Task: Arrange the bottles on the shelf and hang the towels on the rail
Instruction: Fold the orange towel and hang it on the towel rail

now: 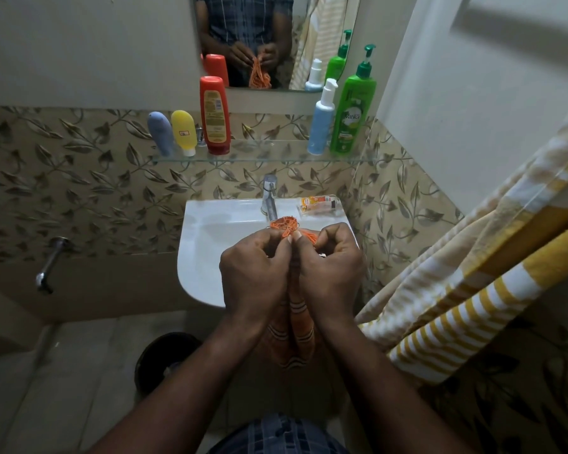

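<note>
Head view: left grip [254, 273] and right grip [330, 270] both pinch towel [292, 348] at its fringed edge. Advice: spread 2 corners apart, then drape evenly over rail.

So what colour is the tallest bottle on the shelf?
The tallest bottle is bright green with a darker green pump, best seen in the head view.

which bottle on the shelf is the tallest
The green pump bottle at the right end of the glass shelf; its pump head stands higher than every other bottle.
</note>
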